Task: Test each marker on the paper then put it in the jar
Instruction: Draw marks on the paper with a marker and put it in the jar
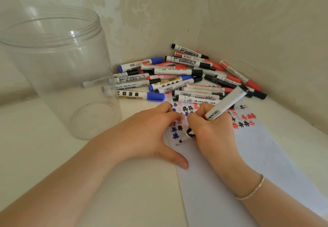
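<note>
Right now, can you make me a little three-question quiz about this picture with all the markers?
1. True or false: the clear jar already has markers in it.
2. Which of the hands writes with the marker on the paper? A) left hand B) right hand C) neither
3. Fill in: the pile of markers lies in the ______ where the two walls meet.

Key
1. False. The jar stands upright and nothing shows inside it.
2. B. The right hand grips the marker, tip down on the paper, while the left hand rests on the paper's left edge.
3. Corner, behind the paper and right of the jar.
</note>
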